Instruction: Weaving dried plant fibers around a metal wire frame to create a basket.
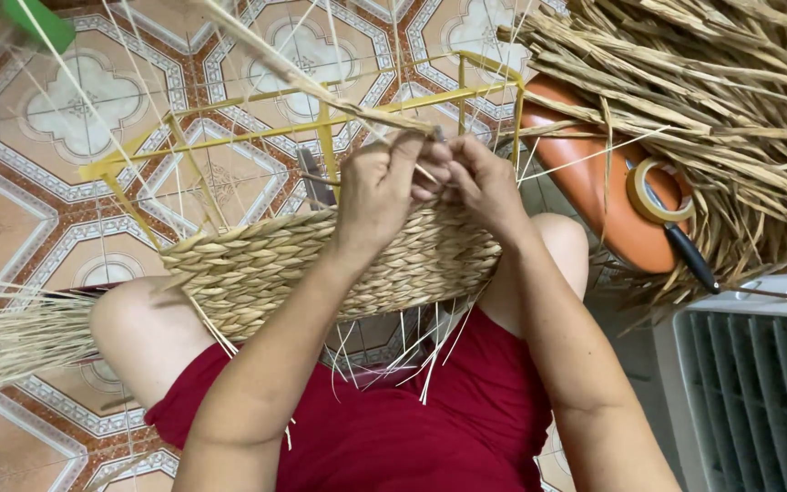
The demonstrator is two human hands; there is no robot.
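A half-woven straw basket (275,264) rests across my knees, built on a yellow metal frame (257,128) that juts away from me. My left hand (380,187) and my right hand (480,178) meet at the top edge of the woven part. Both pinch a twisted straw strand (348,100) that runs up and away to the left. Thin pale spokes (430,355) hang loose below the weave over my red clothing.
A big heap of dried straw (712,100) lies at the right, over an orange plastic stool (594,182) with a tape roll (653,191) and a dark-handled tool (692,260). A straw bundle (11,342) lies left. A white grille (758,383) stands at the lower right on the tiled floor (20,219).
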